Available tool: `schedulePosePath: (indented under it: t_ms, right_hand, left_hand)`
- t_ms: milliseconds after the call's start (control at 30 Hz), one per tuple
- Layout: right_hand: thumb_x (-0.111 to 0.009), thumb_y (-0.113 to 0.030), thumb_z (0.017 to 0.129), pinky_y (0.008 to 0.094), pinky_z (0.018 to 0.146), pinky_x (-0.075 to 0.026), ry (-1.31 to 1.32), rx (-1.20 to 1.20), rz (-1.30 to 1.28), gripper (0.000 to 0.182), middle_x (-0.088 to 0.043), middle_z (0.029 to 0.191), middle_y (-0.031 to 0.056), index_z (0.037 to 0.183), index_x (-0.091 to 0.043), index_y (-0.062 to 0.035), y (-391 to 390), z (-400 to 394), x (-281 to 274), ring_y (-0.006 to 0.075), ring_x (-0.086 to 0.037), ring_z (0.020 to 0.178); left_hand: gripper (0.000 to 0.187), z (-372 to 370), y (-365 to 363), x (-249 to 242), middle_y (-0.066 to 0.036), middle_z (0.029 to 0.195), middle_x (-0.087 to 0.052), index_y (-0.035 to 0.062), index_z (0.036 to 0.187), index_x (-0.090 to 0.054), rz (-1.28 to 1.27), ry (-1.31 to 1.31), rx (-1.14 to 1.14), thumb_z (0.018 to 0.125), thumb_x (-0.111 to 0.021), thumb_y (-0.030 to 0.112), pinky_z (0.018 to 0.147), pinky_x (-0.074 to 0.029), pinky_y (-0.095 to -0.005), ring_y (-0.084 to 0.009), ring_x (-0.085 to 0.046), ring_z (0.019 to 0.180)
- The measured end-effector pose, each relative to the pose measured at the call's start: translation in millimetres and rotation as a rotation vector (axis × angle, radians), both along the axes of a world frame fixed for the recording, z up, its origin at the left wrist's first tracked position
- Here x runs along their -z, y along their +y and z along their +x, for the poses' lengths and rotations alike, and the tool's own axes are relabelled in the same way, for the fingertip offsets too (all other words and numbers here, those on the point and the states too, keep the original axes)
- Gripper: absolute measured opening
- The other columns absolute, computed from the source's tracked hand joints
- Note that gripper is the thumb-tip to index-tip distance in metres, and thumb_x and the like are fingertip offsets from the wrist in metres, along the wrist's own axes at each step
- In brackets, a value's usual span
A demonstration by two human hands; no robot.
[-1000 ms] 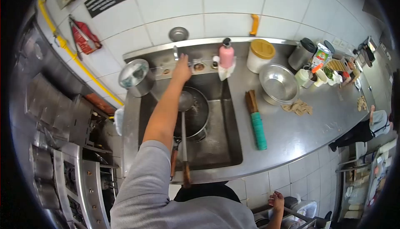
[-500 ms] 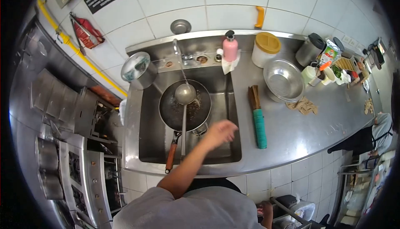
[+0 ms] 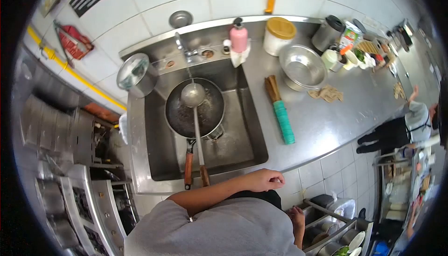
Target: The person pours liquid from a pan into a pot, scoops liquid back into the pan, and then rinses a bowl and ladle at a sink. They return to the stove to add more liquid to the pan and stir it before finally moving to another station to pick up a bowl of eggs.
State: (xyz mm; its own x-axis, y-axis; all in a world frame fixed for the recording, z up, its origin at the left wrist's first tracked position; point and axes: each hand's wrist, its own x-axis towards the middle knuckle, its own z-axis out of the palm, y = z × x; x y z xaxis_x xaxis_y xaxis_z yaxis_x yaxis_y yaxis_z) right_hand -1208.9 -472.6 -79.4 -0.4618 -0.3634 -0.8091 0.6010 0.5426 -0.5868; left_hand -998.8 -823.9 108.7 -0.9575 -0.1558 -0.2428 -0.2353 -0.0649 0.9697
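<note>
My left hand (image 3: 269, 180) is in front of the sink's near edge, its fingers loosely curled with nothing visible in them. Low beside my body hangs my right hand (image 3: 297, 215); its fingers are too small and partly hidden to read. A dark frying pan (image 3: 175, 116) with a wooden handle rests in the steel sink (image 3: 254, 155), the handle reaching over the front rim. Across the pan lies a long ladle (image 3: 193, 95), its wooden grip near my left forearm. Water runs from the faucet (image 3: 178, 41) into the pan.
Right of the sink lie a green-wrapped bamboo brush (image 3: 283, 121), a steel colander (image 3: 303, 67) and a cloth (image 3: 326, 93). A pink pump bottle (image 3: 238, 39) and yellow-lidded tub (image 3: 279, 37) stand behind. A stove is at left. Another person (image 3: 396, 128) stands at right.
My left hand has drawn back from above the sink to its front edge, its fingers now more curled. The view has shifted, and the ladle's wooden grip now shows.
</note>
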Motion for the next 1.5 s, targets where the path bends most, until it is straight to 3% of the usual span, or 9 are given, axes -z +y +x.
schedulePosePath:
  t_ms: [267, 567, 767, 833, 867, 900, 1133, 1433, 1500]
  right_hand:
    - [-0.061, -0.022, 0.092, 0.0321, 0.046, -0.053, -0.102, 0.093, 0.278, 0.037, -0.065, 0.083, 0.0055, 0.125, -0.055, -0.0074, 103.2, -39.4, 66.3, 0.0178, -0.064, 0.056]
    - [-0.059, -0.025, 0.094, 0.0336, 0.058, -0.055, -0.007, 0.231, 0.027, 0.042, -0.067, 0.094, 0.0115, 0.131, -0.052, -0.0054, 100.1, -173.4, 46.2, 0.0220, -0.067, 0.071]
    - [-0.059, -0.027, 0.095, 0.0352, 0.063, -0.055, 0.031, 0.372, -0.134, 0.042, -0.067, 0.099, 0.0122, 0.128, -0.052, -0.0031, 113.1, -272.7, 21.7, 0.0232, -0.067, 0.077]
    - [-0.058, -0.023, 0.095, 0.0360, 0.059, -0.053, 0.083, 0.466, -0.235, 0.026, -0.065, 0.087, 0.0086, 0.112, -0.058, -0.0035, 123.3, -292.0, 43.0, 0.0206, -0.063, 0.069]
    - [-0.063, -0.019, 0.092, 0.0344, 0.055, -0.050, 0.018, 0.447, -0.452, 0.025, -0.064, 0.083, 0.0071, 0.112, -0.059, -0.0057, 134.9, -298.2, 55.6, 0.0174, -0.061, 0.066]
    - [-0.061, -0.020, 0.092, 0.0337, 0.059, -0.051, 0.548, 0.049, -0.367, 0.024, -0.065, 0.088, 0.0051, 0.112, -0.060, -0.0065, 157.1, -304.4, 103.1, 0.0187, -0.061, 0.071]
    - [-0.060, -0.024, 0.092, 0.0339, 0.057, -0.052, 0.327, -0.463, -0.352, 0.027, -0.065, 0.088, 0.0083, 0.110, -0.059, -0.0052, 20.4, -397.1, 66.3, 0.0212, -0.062, 0.070]
    - [-0.057, -0.031, 0.091, 0.0341, 0.055, -0.053, 0.309, -0.430, -0.114, 0.032, -0.063, 0.087, 0.0130, 0.109, -0.057, -0.0034, -32.2, -410.7, 44.3, 0.0249, -0.064, 0.068]
    - [-0.051, -0.033, 0.095, 0.0354, 0.057, -0.052, 0.216, -0.183, 0.010, 0.045, -0.063, 0.101, 0.0165, 0.131, -0.048, -0.0068, -86.4, -424.3, 29.5, 0.0281, -0.064, 0.074]
  left_hand:
    - [0.021, -96.2, 19.2, 1.4, 0.001, 0.080, -0.057, 0.0064, 0.109, -0.062, 0.020, -0.046, 0.061, 0.093, -0.065, 0.019, 0.059, -0.048, -0.0245, -0.0069, -0.055, 0.067]
    - [0.017, -323.3, 82.1, -3.1, 0.001, 0.075, -0.058, 0.0084, 0.089, -0.053, 0.031, -0.124, 0.368, 0.092, -0.066, 0.019, 0.057, -0.047, -0.0242, -0.0073, -0.057, 0.066]
    - [0.016, -421.7, 88.0, -1.9, 0.001, 0.072, -0.055, 0.0086, 0.085, -0.051, -0.018, -0.018, 0.252, 0.093, -0.062, 0.018, 0.054, -0.047, -0.0242, -0.0077, -0.055, 0.063]
    - [0.015, -433.6, 80.9, 11.2, 0.001, 0.073, -0.054, 0.0084, 0.085, -0.051, -0.020, 0.001, 0.243, 0.093, -0.060, 0.017, 0.055, -0.048, -0.0244, -0.0082, -0.057, 0.065]
    - [0.016, -433.7, 79.2, 1.3, 0.001, 0.074, -0.054, 0.0081, 0.084, -0.050, -0.004, 0.024, 0.192, 0.093, -0.060, 0.018, 0.054, -0.047, -0.0248, -0.0081, -0.058, 0.065]
    - [0.017, -433.2, 74.5, 0.8, 0.001, 0.071, -0.053, 0.0082, 0.082, -0.050, -0.022, 0.032, 0.110, 0.093, -0.060, 0.018, 0.053, -0.047, -0.0252, -0.0081, -0.057, 0.063]
    - [0.038, -324.1, -21.0, -6.2, 0.003, 0.058, -0.047, 0.0125, 0.071, -0.047, 0.088, 0.074, -0.766, 0.098, -0.055, 0.038, 0.049, -0.043, -0.0243, -0.0076, -0.052, 0.052]
    - [0.020, -84.1, -183.8, 25.7, 0.000, 0.078, -0.056, 0.0126, 0.107, -0.052, 0.127, 0.359, -1.746, 0.099, -0.051, 0.030, 0.045, -0.042, -0.0257, -0.0135, -0.054, 0.053]
    - [0.019, -50.6, -244.2, 20.9, -0.002, 0.091, -0.056, 0.0134, 0.111, -0.052, 0.143, 0.413, -1.868, 0.097, -0.052, 0.027, 0.049, -0.047, -0.0285, -0.0158, -0.056, 0.058]
